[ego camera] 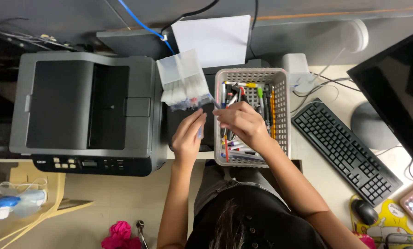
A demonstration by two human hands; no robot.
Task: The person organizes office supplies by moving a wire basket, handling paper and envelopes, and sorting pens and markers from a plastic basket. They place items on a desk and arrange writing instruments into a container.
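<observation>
My left hand (188, 136) is raised beside a white mesh basket (282, 78) full of pens and markers (261, 99), its fingers closed around a thin pen-like thing. My right hand (242, 123) hovers over the basket's left half, pinching the tip of a slim pen (214, 102) between thumb and fingers. Just up and left of both hands lies a clear plastic pack of white markers (183, 83), resting between the printer and the basket.
A grey printer (84, 110) fills the left. White paper (213, 39) stands behind the basket. A black keyboard (347, 152), a mouse (366, 211) on a yellow pad and a dark monitor (400, 92) are at the right. A small fan (13, 203) sits lower left.
</observation>
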